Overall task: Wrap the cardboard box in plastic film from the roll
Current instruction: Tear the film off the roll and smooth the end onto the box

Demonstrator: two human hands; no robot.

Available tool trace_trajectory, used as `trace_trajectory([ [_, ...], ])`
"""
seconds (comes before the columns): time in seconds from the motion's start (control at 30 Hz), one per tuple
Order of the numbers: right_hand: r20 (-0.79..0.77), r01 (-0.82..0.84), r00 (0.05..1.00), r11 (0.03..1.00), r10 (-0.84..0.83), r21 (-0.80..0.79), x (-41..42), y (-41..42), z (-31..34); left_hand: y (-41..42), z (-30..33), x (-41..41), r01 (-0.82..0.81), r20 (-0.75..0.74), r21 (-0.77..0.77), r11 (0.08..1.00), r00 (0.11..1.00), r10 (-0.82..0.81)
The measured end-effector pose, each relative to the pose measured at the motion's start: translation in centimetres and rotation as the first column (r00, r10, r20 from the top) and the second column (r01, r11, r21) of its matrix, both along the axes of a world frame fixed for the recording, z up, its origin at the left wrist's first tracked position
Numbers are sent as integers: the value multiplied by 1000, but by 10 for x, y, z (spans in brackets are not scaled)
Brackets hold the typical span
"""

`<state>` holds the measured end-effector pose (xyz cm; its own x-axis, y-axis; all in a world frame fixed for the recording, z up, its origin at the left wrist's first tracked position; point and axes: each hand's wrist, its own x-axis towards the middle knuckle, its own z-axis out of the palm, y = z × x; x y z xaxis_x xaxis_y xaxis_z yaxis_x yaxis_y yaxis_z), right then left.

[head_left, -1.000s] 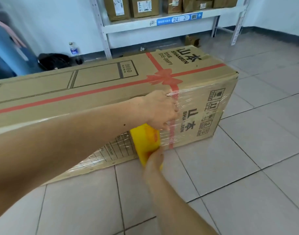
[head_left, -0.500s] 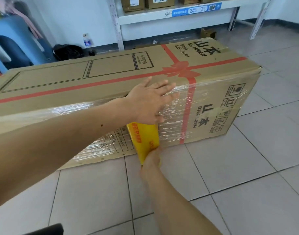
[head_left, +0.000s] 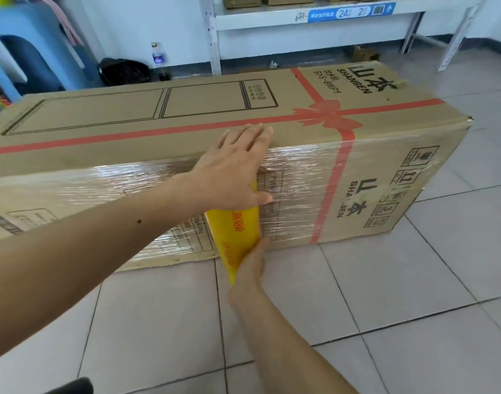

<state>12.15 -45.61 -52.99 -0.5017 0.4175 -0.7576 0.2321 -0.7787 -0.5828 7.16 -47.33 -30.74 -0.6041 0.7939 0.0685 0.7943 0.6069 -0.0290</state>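
Cardboard box: left hand, fingers flat, presses film against its upper edge to anchor it; below, right hand grips the yellow roll.

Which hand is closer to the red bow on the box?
The left hand. Its fingers lie flat at the box's top front edge, just left of the red bow. The right hand holds the yellow roll lower, near the floor.
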Motion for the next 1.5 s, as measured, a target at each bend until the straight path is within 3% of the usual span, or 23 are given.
trace_trajectory([
  [0.13,55,-173,984,984,170,43,25,-17,14,-20,2,-2,-135,53,3,991,989,135],
  [0.17,63,-237,971,966,231,108,33,-12,16,-24,3,-3,-137,66,18,990,989,136],
  [0.23,112,-260,966,882,235,392,45,6,26,-27,1,-3,-124,72,48,991,990,120],
  [0.33,-18,-53,991,503,134,863,50,46,50,-29,-2,-4,-110,70,66,992,992,106],
  [0.47,-230,233,904,35,360,972,30,101,100,-33,2,-10,-84,130,49,995,989,77],
  [0.67,-179,346,784,-178,594,921,-5,127,140,-29,6,-13,-60,141,-51,997,988,67],
  [0.8,-173,364,707,-143,685,920,-24,130,136,-28,6,-13,-76,165,-52,996,983,83],
  [1.03,-245,336,762,-41,599,941,-34,123,129,-33,3,-17,-40,210,22,999,977,34],
  [1.33,-299,371,834,-70,464,926,-42,109,127,-42,7,-30,49,295,69,996,953,-67],
  [1.5,-327,361,877,-32,351,932,-53,104,130,-45,6,-28,172,328,29,985,929,-172],
])
